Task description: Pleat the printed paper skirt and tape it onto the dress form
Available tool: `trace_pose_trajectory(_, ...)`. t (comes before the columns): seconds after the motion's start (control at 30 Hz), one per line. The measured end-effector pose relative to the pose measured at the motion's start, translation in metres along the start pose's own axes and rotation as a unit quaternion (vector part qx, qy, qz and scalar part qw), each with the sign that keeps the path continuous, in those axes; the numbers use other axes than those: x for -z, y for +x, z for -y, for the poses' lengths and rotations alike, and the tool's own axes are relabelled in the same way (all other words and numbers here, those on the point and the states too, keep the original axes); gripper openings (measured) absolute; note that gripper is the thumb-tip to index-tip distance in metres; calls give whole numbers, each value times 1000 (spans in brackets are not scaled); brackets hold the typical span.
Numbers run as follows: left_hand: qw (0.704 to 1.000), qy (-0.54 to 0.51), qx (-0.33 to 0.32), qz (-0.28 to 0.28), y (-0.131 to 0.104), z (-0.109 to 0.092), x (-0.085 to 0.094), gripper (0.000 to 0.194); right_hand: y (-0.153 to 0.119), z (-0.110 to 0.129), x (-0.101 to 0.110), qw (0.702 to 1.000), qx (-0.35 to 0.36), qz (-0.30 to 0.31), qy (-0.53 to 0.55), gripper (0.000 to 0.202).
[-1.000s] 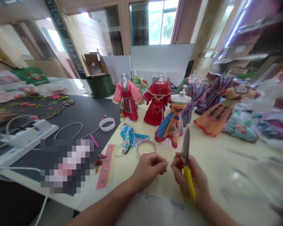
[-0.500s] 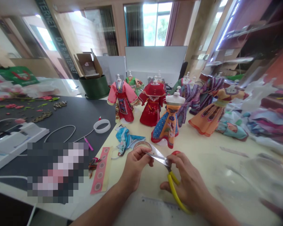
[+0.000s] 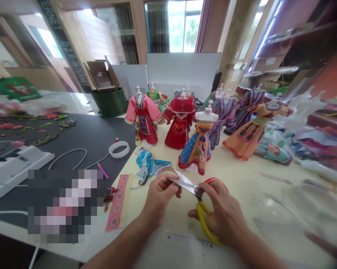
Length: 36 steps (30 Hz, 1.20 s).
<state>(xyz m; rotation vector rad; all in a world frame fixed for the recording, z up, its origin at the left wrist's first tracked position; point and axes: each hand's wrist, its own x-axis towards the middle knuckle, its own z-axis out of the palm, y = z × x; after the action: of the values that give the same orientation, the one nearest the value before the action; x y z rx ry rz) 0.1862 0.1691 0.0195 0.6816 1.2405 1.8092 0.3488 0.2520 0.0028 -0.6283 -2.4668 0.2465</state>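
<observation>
My right hand [image 3: 226, 211] is wrapped around a pair of scissors [image 3: 204, 220] with yellow and red handles. Their blades are parted and point left toward my other hand. At the blade tips, the fingers of my left hand [image 3: 161, 198] are pinched together; whatever is between them is too small or hidden to make out. Just behind the hands lie a roll of tape [image 3: 168, 172] and a crumpled blue patterned cloth [image 3: 148, 166]. A small orange and blue dress [image 3: 198, 149] stands beyond the scissors on a white mannequin.
More mannequins wear a pink dress [image 3: 144, 121], a red dress [image 3: 178, 129] and a peach dress [image 3: 242, 140]. To the left lie a pink patterned strip [image 3: 118, 205], a white ring [image 3: 119, 149] and a power strip [image 3: 19, 168]. A clear ruler [image 3: 190, 240] is near the front.
The scissors' red handle shows more, and the handles look spread wider apart. My left hand keeps its pinch near the blade tips. The whole view has shifted slightly.
</observation>
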Motion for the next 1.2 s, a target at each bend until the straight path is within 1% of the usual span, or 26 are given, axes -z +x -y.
trace_pose_trajectory(0.3, 1000, -5, -2, 5, 0, 0, 0, 7, -2, -4, 0, 997, 30, -26, -61, 35)
trace_pose_trajectory(0.6, 1000, 0, -9, 10, 1, 0, 1, 3, -4, -5, -2, 998, 12, -19, -65, 29)
trace_pose_trajectory(0.77, 1000, 18, -11, 15, 1, 0, 1, 6, -4, -5, -3, 998, 16, -27, -58, 28)
trace_pose_trajectory(0.9, 1000, 25, -12, 13, 2, 0, 2, 7, -3, -6, -3, 998, 14, -20, -57, 28)
trace_pose_trajectory(1.07, 1000, 24, -9, 9, 2, 1, 2, 8, -1, -8, -3, 999, 18, -25, -38, 26)
trace_pose_trajectory(1.2, 999, 30, -8, 14, 2, 0, 2, 11, -1, -7, -1, 999, 5, -41, 34, 27)
